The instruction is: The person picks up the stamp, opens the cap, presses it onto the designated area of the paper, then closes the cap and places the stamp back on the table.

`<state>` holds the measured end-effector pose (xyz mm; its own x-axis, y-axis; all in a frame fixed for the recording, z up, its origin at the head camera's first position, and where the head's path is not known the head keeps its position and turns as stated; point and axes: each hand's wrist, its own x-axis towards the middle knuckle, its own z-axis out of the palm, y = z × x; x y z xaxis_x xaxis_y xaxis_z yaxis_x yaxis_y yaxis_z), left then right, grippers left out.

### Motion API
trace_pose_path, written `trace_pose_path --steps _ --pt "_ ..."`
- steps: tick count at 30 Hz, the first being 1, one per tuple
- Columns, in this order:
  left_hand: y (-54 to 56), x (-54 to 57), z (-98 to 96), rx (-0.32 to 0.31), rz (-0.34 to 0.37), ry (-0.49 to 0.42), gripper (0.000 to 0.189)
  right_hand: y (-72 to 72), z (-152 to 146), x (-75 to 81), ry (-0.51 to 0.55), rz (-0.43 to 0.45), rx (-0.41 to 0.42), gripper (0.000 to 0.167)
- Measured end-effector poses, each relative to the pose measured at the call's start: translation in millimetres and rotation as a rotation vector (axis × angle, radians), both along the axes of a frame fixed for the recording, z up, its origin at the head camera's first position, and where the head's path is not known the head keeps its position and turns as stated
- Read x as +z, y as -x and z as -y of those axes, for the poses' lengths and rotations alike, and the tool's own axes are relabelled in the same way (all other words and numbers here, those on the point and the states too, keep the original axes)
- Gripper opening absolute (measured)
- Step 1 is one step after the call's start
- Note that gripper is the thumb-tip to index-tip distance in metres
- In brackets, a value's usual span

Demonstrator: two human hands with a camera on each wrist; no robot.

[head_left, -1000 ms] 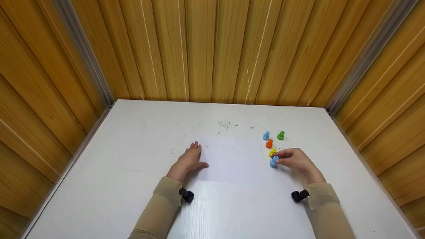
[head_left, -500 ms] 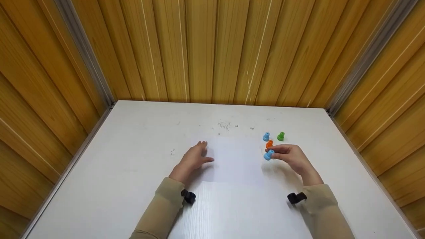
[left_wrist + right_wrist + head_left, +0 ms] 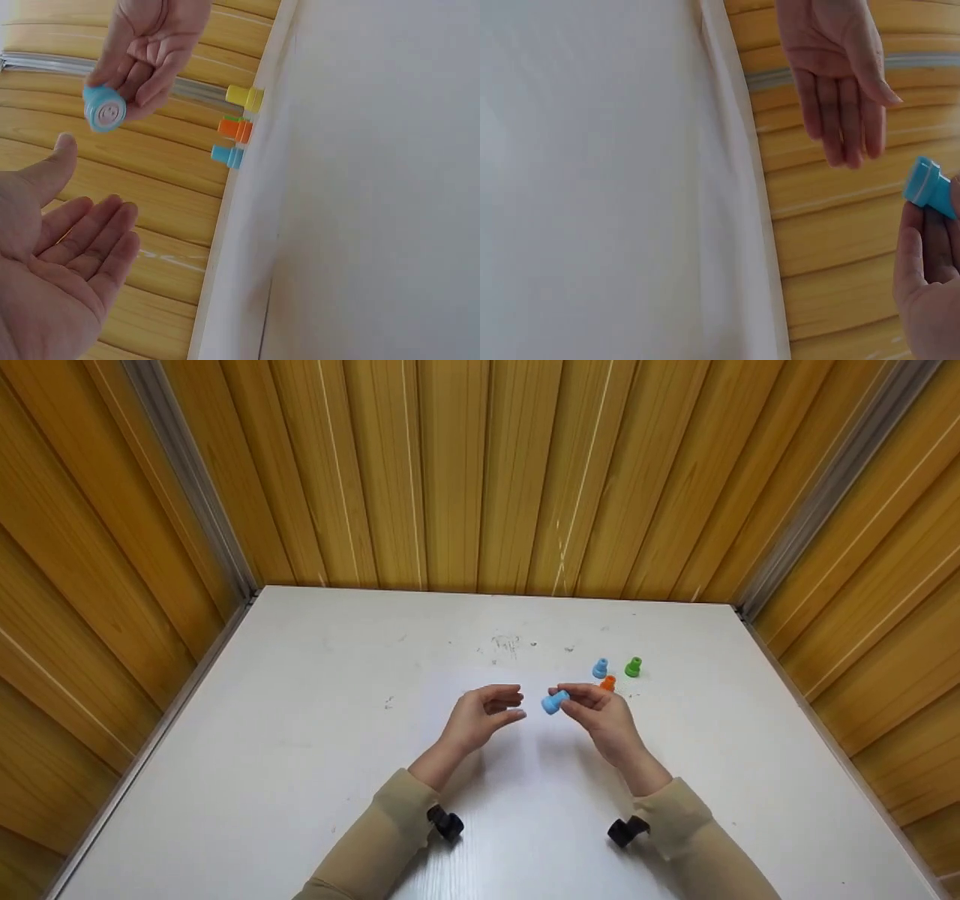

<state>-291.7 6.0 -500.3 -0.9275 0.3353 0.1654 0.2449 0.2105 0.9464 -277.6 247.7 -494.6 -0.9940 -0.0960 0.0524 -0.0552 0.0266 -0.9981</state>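
1. Well, anything dropped on the white table (image 3: pixel 262 735) could roll.
2. My empty, relaxed left hand (image 3: pixel 475 721) could bump the right hand (image 3: pixel 611 726) by overreaching.
3. The right pinches a blue stamp (image 3: pixel 553 703) aloft; weak pressure risks a slip.

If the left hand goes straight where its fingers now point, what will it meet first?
Most likely the light blue piece held by the right hand, ahead in the head view; exact depth is unclear.
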Motion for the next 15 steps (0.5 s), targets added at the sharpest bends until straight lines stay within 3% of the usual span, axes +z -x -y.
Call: trace_pose_path --steps 5,11,15 --pt "-5.3 -1.3 -7.2 -0.016 0.007 -0.092 0.041 -3.0 25 -8.8 0.085 0.042 -0.031 0.035" --pt "-4.2 -4.1 -6.1 0.039 -0.060 -0.137 0.028 -2.0 43 -14.4 0.198 0.056 -0.062 0.034" --pt "-2.4 -4.8 -4.2 0.068 -0.053 -0.146 0.025 -0.1 49 -14.3 0.229 0.074 -0.071 0.033"
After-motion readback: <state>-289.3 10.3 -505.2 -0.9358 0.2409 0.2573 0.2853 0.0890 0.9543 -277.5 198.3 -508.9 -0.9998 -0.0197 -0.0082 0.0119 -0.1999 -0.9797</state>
